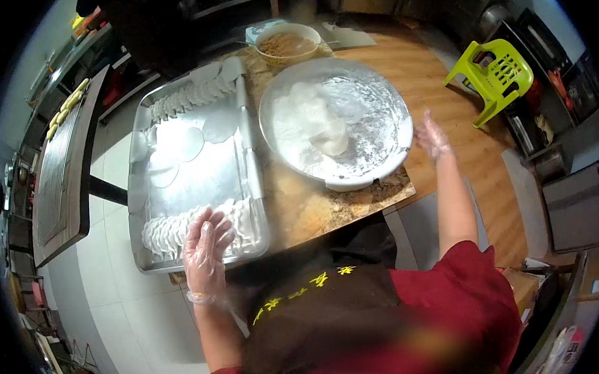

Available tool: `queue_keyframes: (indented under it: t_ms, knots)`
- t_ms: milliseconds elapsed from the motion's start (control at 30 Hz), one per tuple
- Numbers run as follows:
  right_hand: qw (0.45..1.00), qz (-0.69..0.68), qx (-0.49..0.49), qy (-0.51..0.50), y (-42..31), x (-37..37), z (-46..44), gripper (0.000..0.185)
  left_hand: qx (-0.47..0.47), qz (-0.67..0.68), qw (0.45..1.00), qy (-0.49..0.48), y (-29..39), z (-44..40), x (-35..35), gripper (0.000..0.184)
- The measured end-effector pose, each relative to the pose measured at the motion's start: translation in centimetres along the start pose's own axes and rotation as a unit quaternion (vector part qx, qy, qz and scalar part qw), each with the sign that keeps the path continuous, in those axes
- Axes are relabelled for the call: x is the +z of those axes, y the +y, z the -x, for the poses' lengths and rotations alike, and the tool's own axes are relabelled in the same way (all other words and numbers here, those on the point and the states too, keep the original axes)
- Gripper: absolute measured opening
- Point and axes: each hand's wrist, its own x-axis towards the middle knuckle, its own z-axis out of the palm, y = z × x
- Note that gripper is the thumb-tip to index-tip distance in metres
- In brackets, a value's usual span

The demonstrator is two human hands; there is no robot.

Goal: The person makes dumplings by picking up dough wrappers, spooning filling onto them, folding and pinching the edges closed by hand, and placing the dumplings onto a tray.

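My left hand (207,251), in a clear plastic glove, is over the near end of a metal tray (197,175). Its fingers are a little apart and nothing shows in them. Beneath it lies a row of white folded dumplings (160,236). Another row of dumplings (193,98) fills the far end, with flat round wrappers (186,144) between the rows. My right hand (434,138), also gloved, is open just off the right rim of a large round pan (373,174). White floured wrappers (306,119) are heaped on the pan's left side, with loose flour on the right.
Behind the pan stands a bowl of brown filling (285,44) on the stone-patterned table (307,203). A lime-green plastic stool (497,75) is on the floor to the right. At the left, a separate board (68,165) carries several pale yellow pieces (68,108).
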Motion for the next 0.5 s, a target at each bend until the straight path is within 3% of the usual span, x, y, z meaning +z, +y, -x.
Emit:
queue_keyframes:
  t_ms: [33, 100, 133, 200, 433, 500]
  knots:
    - [1.000, -0.003, 0.001, 0.001, 1.7, -0.4, -0.4, 0.070, -0.007, -0.002, 1.000, -0.020, -0.3, -0.4, 0.5, 0.038]
    - [0.972, -0.121, 0.048, -0.194, 4.1, -0.3, -0.6, 0.065, -0.017, -0.011, 0.999, -0.033, -0.2, -0.7, 1.9, 0.038]
    - [0.972, -0.123, 0.050, -0.196, 4.5, 0.0, -0.8, 0.065, -0.026, -0.018, 0.998, -0.045, -0.1, -0.7, 2.6, 0.038]
    - [0.939, -0.261, -0.004, -0.224, 5.3, 1.1, -0.9, 0.061, -0.019, -0.026, 0.999, -0.044, 0.2, -0.6, 3.6, 0.039]
    - [0.972, -0.173, -0.095, -0.131, 3.0, -1.0, 0.3, 0.029, -0.023, -0.029, 0.999, -0.039, 0.1, -0.5, 3.2, 0.040]
    - [0.982, 0.030, -0.184, -0.030, 0.9, -0.2, 1.9, 0.007, -0.026, -0.030, 0.998, -0.040, 0.0, -0.5, 3.0, 0.040]
